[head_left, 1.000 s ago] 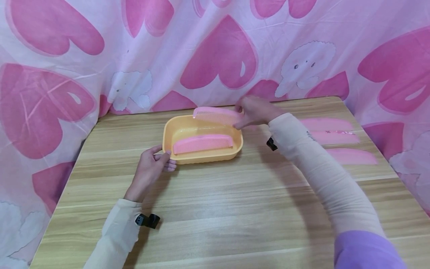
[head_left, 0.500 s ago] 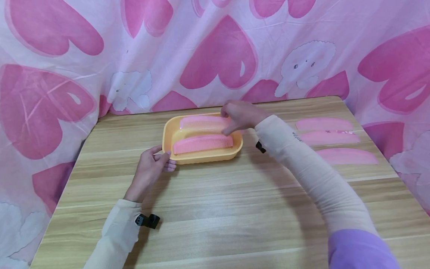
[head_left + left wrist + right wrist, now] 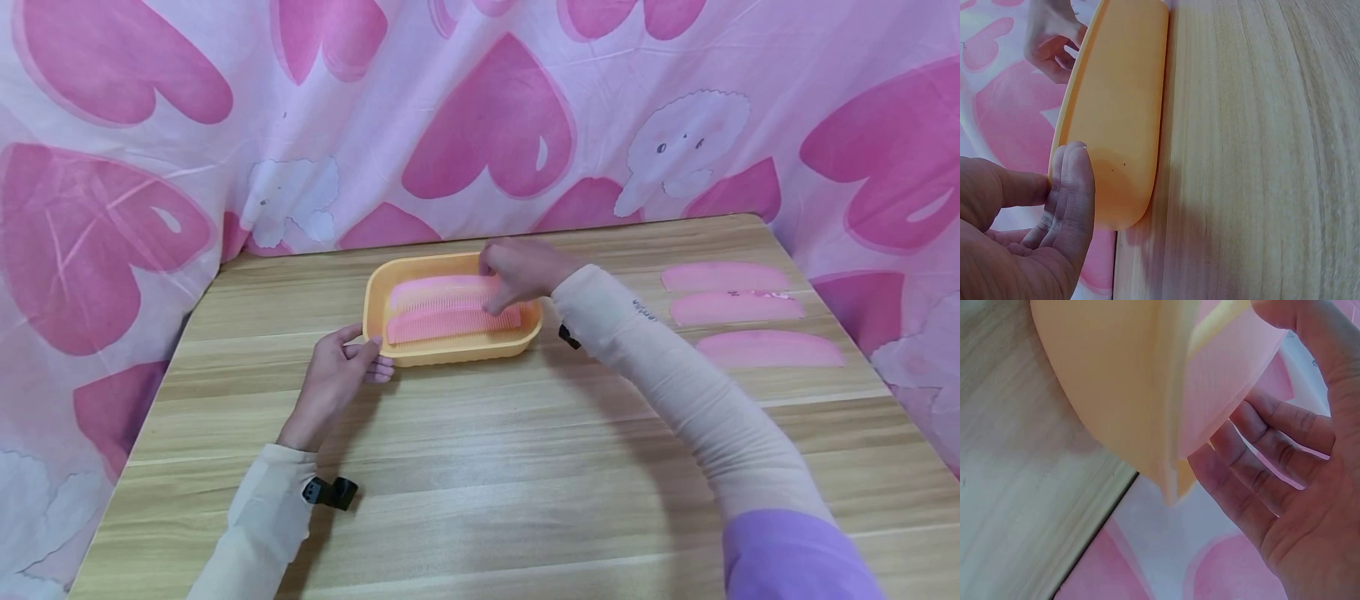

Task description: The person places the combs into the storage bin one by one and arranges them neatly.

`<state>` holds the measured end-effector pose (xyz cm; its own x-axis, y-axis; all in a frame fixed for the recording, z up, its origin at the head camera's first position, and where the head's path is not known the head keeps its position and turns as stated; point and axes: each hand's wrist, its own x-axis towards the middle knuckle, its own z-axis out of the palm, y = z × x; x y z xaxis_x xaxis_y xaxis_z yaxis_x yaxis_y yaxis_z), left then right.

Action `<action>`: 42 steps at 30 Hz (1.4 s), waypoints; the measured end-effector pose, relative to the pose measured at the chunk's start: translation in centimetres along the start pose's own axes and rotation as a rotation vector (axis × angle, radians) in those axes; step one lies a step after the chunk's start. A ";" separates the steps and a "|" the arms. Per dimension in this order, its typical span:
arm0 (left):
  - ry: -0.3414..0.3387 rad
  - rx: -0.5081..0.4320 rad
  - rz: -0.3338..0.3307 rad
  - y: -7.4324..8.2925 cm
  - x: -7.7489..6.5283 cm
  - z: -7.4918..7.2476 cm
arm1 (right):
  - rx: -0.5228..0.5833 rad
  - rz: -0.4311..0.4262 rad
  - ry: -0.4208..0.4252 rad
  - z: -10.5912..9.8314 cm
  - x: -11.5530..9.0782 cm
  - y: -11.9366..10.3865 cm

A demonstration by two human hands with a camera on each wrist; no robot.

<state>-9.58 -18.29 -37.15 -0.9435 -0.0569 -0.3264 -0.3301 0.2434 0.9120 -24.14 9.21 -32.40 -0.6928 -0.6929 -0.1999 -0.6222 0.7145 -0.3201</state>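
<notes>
A yellow-orange plastic basin (image 3: 450, 360) stands on the table in the head view. At its near left corner, my left hand (image 3: 341, 371) pinches the rim; the left wrist view shows the thumb and fingers on either side of the basin wall (image 3: 1122, 112). Over the basin's right half, my right hand (image 3: 528, 268) holds one end of a pink comb (image 3: 431, 290), its teeth towards me. Another pink comb (image 3: 442, 325) lies in front of it inside the basin. In the right wrist view, fingers curve along the held comb's edge (image 3: 1229, 387).
Three more pink combs lie in a column on the table's right side: a back comb (image 3: 723, 276), a middle comb (image 3: 738, 308) and a front comb (image 3: 772, 348). A pink heart-print curtain (image 3: 487, 125) hangs right behind the wooden table (image 3: 465, 483).
My right hand has brought the comb from above the basin's back rim down into it, close behind the other comb. The left hand stays on the rim.
</notes>
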 end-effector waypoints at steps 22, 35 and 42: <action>-0.016 0.009 0.003 0.2 -0.1 0.1 | -0.023 -0.021 -0.055 2.6 0.8 -0.1; -0.019 -0.002 0.008 0.0 0.0 0.0 | 0.053 -0.017 -0.076 1.6 -0.3 0.1; -0.016 0.005 0.002 0.1 -0.1 -0.1 | 0.122 -0.093 0.012 -0.4 -3.0 1.4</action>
<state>-9.52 -18.34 -36.99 -0.9437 -0.0408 -0.3282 -0.3277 0.2480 0.9116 -23.09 12.32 -31.87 -0.6390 -0.7539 -0.1528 -0.6355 0.6292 -0.4475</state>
